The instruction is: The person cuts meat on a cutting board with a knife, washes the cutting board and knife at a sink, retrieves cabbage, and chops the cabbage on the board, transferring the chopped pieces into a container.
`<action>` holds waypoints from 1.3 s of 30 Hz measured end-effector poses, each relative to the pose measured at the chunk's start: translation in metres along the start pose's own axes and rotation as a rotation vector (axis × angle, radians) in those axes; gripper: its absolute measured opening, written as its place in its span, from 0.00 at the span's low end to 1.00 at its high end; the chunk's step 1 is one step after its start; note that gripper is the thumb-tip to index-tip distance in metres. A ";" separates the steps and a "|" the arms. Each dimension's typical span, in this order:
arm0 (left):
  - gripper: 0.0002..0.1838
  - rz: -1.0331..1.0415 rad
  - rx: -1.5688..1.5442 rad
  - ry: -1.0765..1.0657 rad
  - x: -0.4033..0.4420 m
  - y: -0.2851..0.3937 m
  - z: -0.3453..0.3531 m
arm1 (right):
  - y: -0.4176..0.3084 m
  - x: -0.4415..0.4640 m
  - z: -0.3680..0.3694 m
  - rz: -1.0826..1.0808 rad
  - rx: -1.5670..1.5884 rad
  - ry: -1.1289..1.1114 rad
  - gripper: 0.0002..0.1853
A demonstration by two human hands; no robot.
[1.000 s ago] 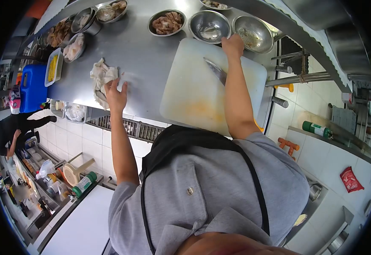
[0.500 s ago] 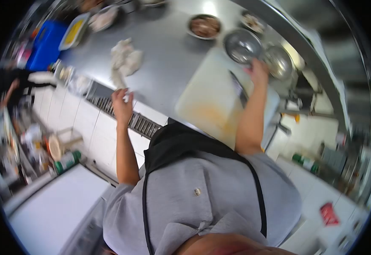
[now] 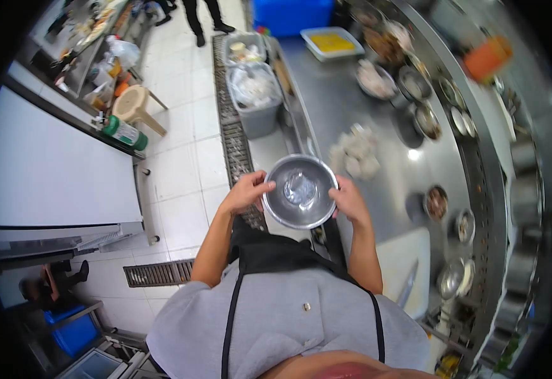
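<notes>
A round, silver-coloured metal bowl (image 3: 301, 213) is held in the air, just beside the edge of a grey metal surface (image 3: 327, 88). The person's left grip (image 3: 247, 193) is closed on one side of its rim, the right grip (image 3: 351, 201) on the opposite side. The bowl's bottom gleams; whether liquid lies there cannot be told. Ahead and right of the right grip is a crumpled white cloth (image 3: 359, 155). Right of that grip, nearer the body, a pointed metal knife (image 3: 408, 284) lies on a white rectangular cutting board (image 3: 389, 254). Ahead of the left grip stands a grey bin (image 3: 260, 124).
</notes>
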State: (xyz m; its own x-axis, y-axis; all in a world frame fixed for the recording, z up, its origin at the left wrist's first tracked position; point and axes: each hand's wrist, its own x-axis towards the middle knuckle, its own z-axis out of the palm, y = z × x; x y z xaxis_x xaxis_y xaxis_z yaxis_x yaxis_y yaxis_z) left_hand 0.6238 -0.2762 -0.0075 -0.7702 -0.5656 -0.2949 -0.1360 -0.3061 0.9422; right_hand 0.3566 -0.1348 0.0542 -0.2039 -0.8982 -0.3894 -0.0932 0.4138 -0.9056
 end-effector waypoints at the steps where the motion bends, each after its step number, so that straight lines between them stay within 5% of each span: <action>1: 0.17 -0.037 -0.067 0.032 -0.008 0.012 -0.027 | -0.004 0.028 0.021 -0.028 -0.012 -0.022 0.14; 7: 0.07 -0.079 0.061 0.403 -0.014 -0.013 -0.208 | -0.030 0.150 0.134 0.029 -0.104 -0.178 0.10; 11: 0.06 -0.277 0.453 0.752 -0.023 -0.039 -0.332 | -0.043 0.217 0.171 0.029 -0.465 -0.249 0.16; 13: 0.08 -0.276 1.019 1.146 -0.030 -0.083 -0.384 | -0.050 0.250 0.179 0.056 -0.564 -0.297 0.17; 18: 0.13 -0.689 0.774 1.250 -0.075 -0.155 -0.501 | -0.133 0.373 0.177 -0.093 -0.481 -0.194 0.14; 20: 0.14 -0.806 0.703 1.259 -0.085 -0.154 -0.521 | -0.203 0.443 0.162 -0.233 -0.565 -0.019 0.12; 24: 0.14 -1.031 0.332 1.391 -0.076 -0.108 -0.553 | -0.423 0.532 0.176 -0.878 -0.272 0.343 0.09; 26: 0.14 -0.966 0.314 1.495 -0.064 -0.098 -0.579 | -0.507 0.569 0.179 -1.541 -0.261 0.519 0.17; 27: 0.11 -0.923 0.467 1.474 -0.057 -0.095 -0.594 | -0.552 0.576 0.186 -1.716 0.030 0.397 0.26; 29: 0.09 -0.851 0.075 1.578 -0.030 -0.077 -0.627 | -0.631 0.583 0.199 -2.210 0.441 0.324 0.16; 30: 0.09 -0.826 0.014 1.619 -0.010 -0.041 -0.639 | -0.662 0.570 0.228 -2.085 0.314 0.833 0.24; 33: 0.11 -0.853 0.400 1.659 0.032 -0.044 -0.703 | -0.701 0.650 0.301 -2.292 0.390 0.387 0.20; 39: 0.11 -0.639 0.439 1.776 0.130 0.032 -0.881 | -0.796 0.813 0.413 -2.319 0.557 0.051 0.13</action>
State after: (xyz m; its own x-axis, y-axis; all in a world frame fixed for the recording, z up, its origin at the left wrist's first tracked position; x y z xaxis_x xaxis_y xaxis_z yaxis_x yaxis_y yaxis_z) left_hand 1.0681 -1.0342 -0.1555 0.8225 -0.5614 -0.0915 -0.4363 -0.7259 0.5317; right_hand 0.6678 -1.2555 0.3887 -0.2062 0.3567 0.9112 0.0514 -0.9259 0.3741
